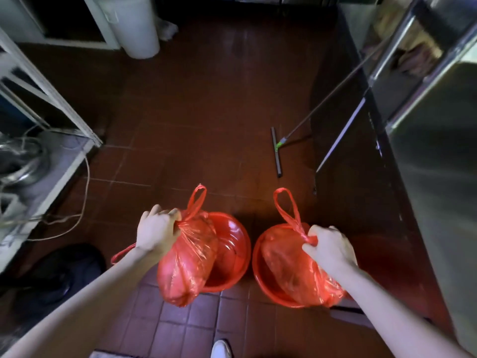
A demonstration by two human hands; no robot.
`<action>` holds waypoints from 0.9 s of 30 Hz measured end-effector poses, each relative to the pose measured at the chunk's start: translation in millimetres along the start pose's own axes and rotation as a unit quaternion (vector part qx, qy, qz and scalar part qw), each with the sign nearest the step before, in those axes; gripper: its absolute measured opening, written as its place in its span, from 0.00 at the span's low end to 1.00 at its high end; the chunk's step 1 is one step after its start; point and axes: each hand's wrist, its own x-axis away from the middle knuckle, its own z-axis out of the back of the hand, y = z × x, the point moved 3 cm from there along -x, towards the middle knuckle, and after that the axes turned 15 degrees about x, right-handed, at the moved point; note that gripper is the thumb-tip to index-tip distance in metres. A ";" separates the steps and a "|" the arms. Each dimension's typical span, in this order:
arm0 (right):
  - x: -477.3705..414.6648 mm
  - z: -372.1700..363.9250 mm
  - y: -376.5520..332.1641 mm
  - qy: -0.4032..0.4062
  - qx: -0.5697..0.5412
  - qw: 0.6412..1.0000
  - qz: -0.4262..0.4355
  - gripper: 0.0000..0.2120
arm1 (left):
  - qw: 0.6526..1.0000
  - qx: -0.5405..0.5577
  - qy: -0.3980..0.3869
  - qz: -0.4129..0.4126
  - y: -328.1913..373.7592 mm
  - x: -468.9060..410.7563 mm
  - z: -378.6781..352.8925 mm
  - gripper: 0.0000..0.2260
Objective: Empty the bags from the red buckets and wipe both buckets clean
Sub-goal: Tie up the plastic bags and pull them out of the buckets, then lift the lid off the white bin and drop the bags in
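Observation:
Two red buckets stand side by side on the tiled floor in front of me. My left hand [157, 228] grips the knotted top of a full red plastic bag [185, 264], which hangs lifted over the near-left rim of the left bucket [232, 244]. That bucket's inside is visible and looks bare. My right hand [327, 248] holds the tied neck of a second red bag [289, 267], whose bulk still fills the right bucket [260, 277]. Loop handles stick up from both bags.
A floor squeegee [276, 151] with a long handle leans against the steel counter [438, 151] on the right. A white shelf unit [51, 161] with metal bowls and a loose cord stands left. A black bag [64, 272] lies at lower left, a white bin [134, 27] at the back.

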 end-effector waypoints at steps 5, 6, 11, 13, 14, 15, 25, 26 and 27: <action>5.0 79.1 -57.8 -0.002 0.002 1.000 0.008 0.08 | 0.999 0.022 0.027 -0.004 -18.8 16.5 88.0 0.07; 3.9 92.3 -71.6 0.003 0.004 1.000 0.010 0.08 | 0.999 0.023 0.033 0.001 -25.2 18.3 103.9 0.06; -12.7 150.7 -146.1 0.030 -0.029 0.999 0.016 0.06 | 0.996 0.022 0.090 0.004 -58.2 8.7 180.5 0.08; -24.9 170.3 -177.1 0.038 -0.045 0.998 0.026 0.07 | 0.994 0.001 0.106 0.004 -70.8 0.7 204.7 0.09; -31.9 178.7 -193.2 0.041 -0.050 0.997 0.034 0.06 | 0.993 -0.005 0.114 0.002 -78.0 -3.9 215.5 0.10; -39.3 186.3 -209.4 0.045 -0.057 0.997 0.040 0.06 | 0.993 -0.008 0.121 0.000 -86.1 -9.5 225.7 0.11; -161.7 231.0 -368.1 0.048 -0.097 0.991 0.080 0.07 | 0.993 -0.027 0.118 0.009 -194.4 -131.7 287.0 0.07; -180.2 236.0 -383.1 0.044 -0.096 0.991 0.083 0.06 | 0.993 -0.024 0.116 0.004 -203.4 -151.2 292.1 0.09; -198.2 240.9 -397.1 0.040 -0.095 0.991 0.086 0.06 | 0.993 -0.024 0.112 -0.001 -211.7 -171.0 297.3 0.10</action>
